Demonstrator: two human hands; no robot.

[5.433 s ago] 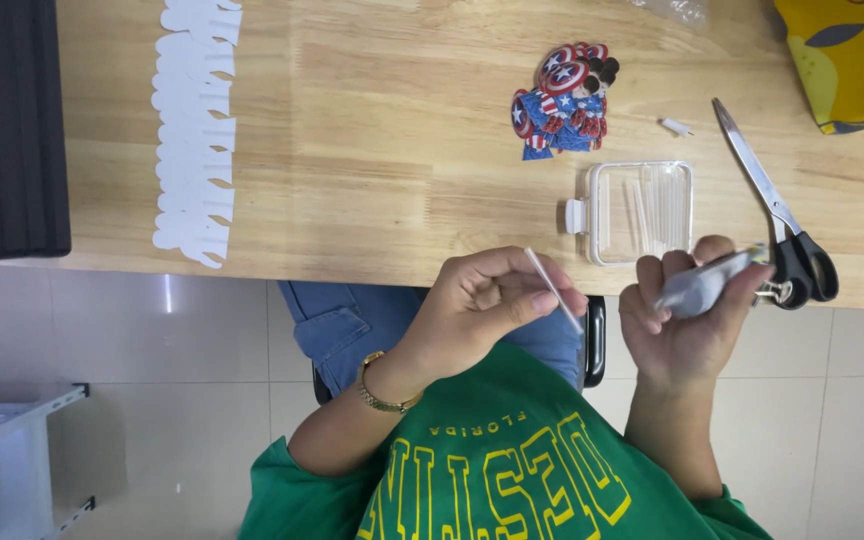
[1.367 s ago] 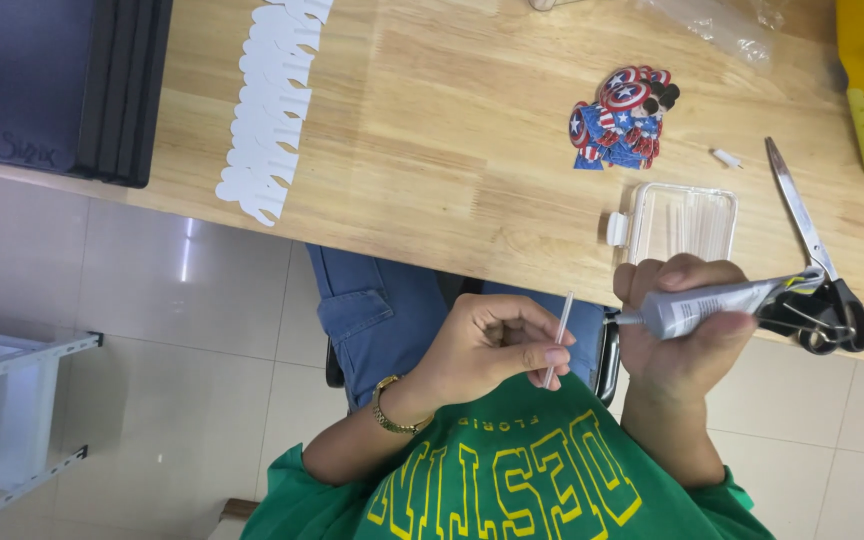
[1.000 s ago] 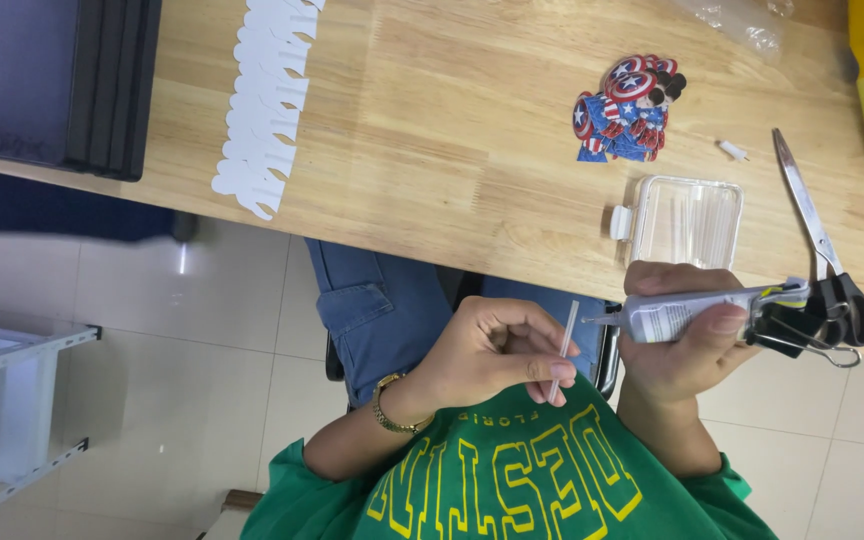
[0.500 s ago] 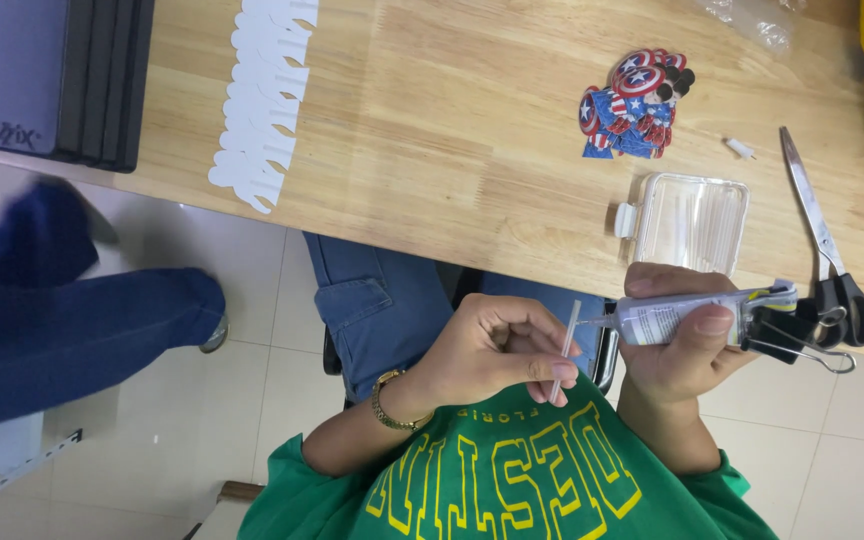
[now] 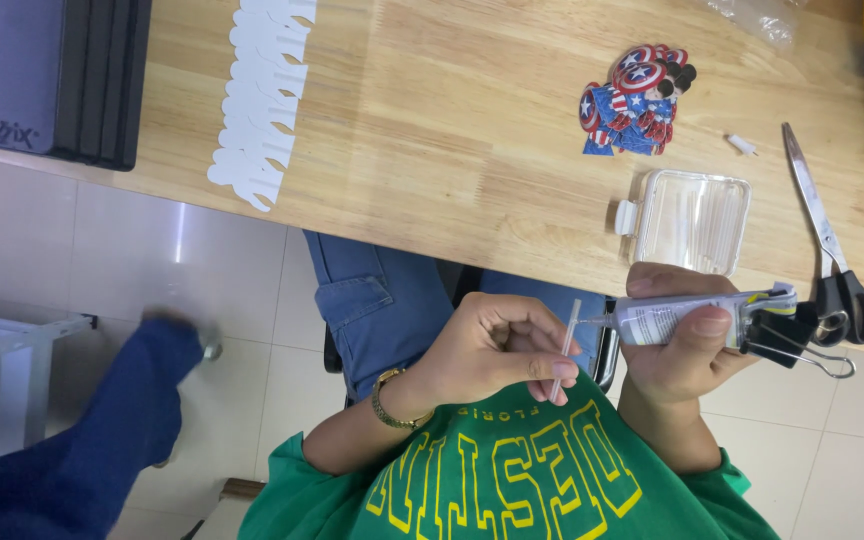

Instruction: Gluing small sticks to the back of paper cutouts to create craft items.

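Note:
My left hand [image 5: 492, 352] pinches a thin white stick [image 5: 571, 328] upright in front of my green shirt. My right hand [image 5: 687, 355] grips a small glue tube [image 5: 677, 316] lying sideways, with a black binder clip [image 5: 792, 335] clamped on its rolled end. The tube's nozzle touches the stick near its upper end. Both hands are held below the near edge of the wooden table [image 5: 472, 130], over my lap.
On the table lie a clear plastic box [image 5: 690, 220], scissors [image 5: 820, 235], a pile of red-white-blue die-cut stickers [image 5: 634, 98], a row of white paper cutouts [image 5: 257, 100] and a dark flat machine [image 5: 47, 75]. Another person's blue trouser leg [image 5: 72, 440] is on the floor at the left.
The tube's nozzle has come up against the stick. Another person's blue-clad leg came in at the left and moved down and back. The view drifted slightly.

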